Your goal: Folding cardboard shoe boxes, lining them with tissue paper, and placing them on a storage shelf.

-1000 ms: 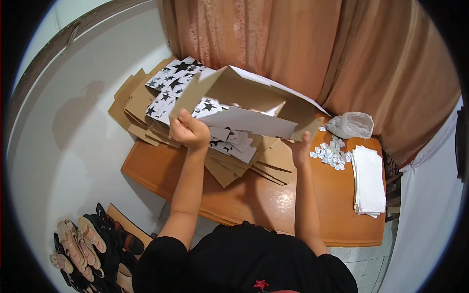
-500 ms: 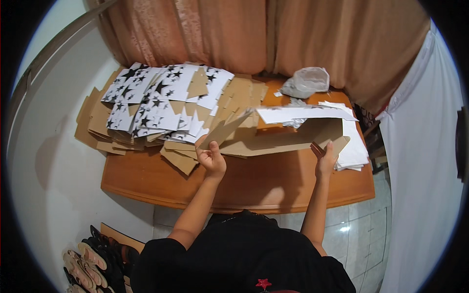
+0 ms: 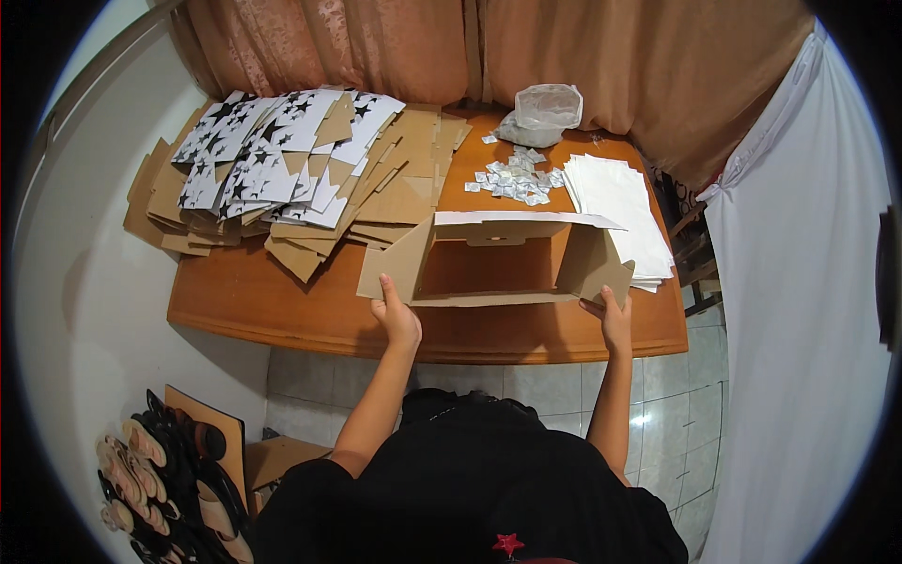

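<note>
A brown cardboard box point(image 3: 399, 265), partly folded up with its middle open, is held between my two hands above the front of the wooden table. Its far wall has a white outer face along the top edge. My left hand point(image 3: 398, 318) grips the near left corner, thumb up on the panel. At the near right corner, my right hand point(image 3: 613, 318) pinches the end flap. Through the open frame the table top shows.
Flat cardboard blanks, several printed white with black stars point(image 3: 291, 132), lie piled at the left. Small silvery sachets point(image 3: 517, 179) lie in a heap before a clear plastic bag point(image 3: 549, 106). White sheets point(image 3: 620, 216) are stacked at the right of the table point(image 3: 272, 315). Shoes point(image 3: 160, 461) stand lower left.
The box has been turned and brought nearer, with its side panels standing more upright and its open middle now showing. The whole view has shifted, and the sachets have come into sight.
</note>
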A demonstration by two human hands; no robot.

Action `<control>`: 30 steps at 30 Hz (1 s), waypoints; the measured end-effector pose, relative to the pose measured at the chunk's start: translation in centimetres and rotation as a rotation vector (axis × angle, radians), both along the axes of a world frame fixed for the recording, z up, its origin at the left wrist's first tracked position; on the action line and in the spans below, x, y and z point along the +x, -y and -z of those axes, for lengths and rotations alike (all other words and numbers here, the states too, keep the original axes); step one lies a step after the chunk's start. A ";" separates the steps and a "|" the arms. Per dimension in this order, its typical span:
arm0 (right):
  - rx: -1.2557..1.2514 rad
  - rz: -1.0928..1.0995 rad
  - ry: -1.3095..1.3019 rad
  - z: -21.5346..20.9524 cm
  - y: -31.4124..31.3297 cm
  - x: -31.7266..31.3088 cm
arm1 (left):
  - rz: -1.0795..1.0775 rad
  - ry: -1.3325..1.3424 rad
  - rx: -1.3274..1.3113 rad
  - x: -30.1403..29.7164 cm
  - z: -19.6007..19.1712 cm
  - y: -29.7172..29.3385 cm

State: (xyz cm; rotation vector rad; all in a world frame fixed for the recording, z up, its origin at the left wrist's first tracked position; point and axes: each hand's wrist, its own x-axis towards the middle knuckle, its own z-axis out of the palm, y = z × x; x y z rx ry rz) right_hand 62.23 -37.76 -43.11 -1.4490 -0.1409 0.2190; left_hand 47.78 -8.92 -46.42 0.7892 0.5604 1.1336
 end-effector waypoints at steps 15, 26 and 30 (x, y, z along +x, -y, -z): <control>-0.150 -0.158 -0.171 -2.4 3.8 -1.5 | 0.261 -0.015 -0.196 -2.1 -0.8 0.6; -0.095 -0.093 -0.322 2.1 2.7 -0.1 | 0.259 -0.076 -0.293 -1.6 3.7 -1.3; -0.089 -0.104 -0.343 2.6 2.8 0.1 | 0.264 -0.056 -0.351 -1.6 4.8 -1.1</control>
